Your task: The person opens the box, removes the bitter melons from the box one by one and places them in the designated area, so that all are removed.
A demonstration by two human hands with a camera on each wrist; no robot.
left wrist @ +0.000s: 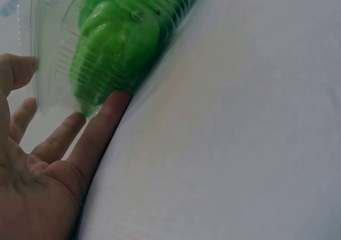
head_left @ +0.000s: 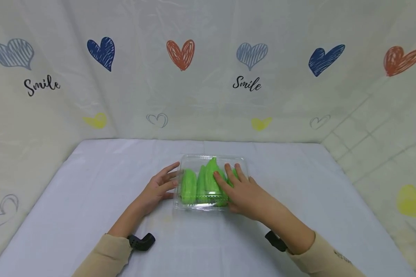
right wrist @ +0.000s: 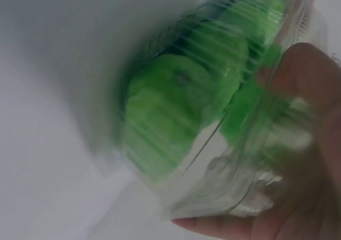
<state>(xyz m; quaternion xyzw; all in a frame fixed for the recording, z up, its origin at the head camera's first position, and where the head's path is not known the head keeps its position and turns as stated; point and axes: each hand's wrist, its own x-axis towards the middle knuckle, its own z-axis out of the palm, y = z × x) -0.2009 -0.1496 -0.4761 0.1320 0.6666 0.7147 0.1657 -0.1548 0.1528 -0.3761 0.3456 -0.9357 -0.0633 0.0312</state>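
A clear plastic clamshell box (head_left: pixel 213 159) rests on the white cloth near the middle. Inside it, several long green ribbed vegetables (head_left: pixel 188 186) lie side by side, some with pointed tips; their exact kind is unclear. My left hand (head_left: pixel 158 188) is at the box's left side, fingers fairly straight; in the left wrist view the fingertips (left wrist: pixel 118 98) touch its wall. Spread over the right part of the lid, my right hand (head_left: pixel 247 190) covers some vegetables. The right wrist view shows one finger (right wrist: pixel 213 227) along the box's edge and another digit over the lid.
The white cloth-covered table (head_left: pixel 90 200) extends around the box. Behind it hangs a pale backdrop (head_left: pixel 208 100) printed with hearts and "Smile". Black wrist-worn devices (head_left: pixel 141 242) sit at both wrists, near beige sleeves (head_left: pixel 105 254).
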